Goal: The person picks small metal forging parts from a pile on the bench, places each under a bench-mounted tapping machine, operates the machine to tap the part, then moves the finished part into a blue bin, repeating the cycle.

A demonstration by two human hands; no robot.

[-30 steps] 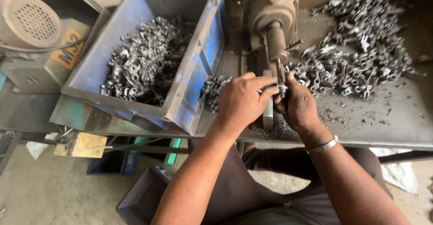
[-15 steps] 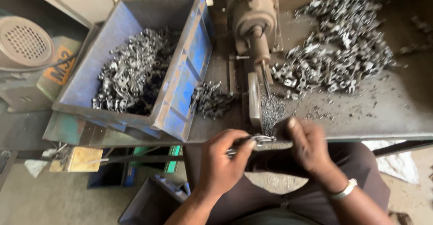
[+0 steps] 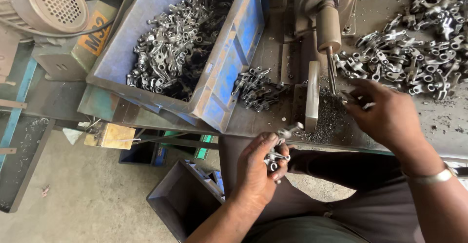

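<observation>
Head view: left hand (image 3: 261,167) fingers (image 3: 279,171) clasp metal parts (image 3: 277,154).

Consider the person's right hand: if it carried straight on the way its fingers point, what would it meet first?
Probably the drill bit: the right hand points up-left toward it, though depth is hard to judge.

Bin (image 3: 234,43) of metal parts (image 3: 170,48) left of spindle (image 3: 329,28), loose parts pile (image 3: 414,62) right
</observation>
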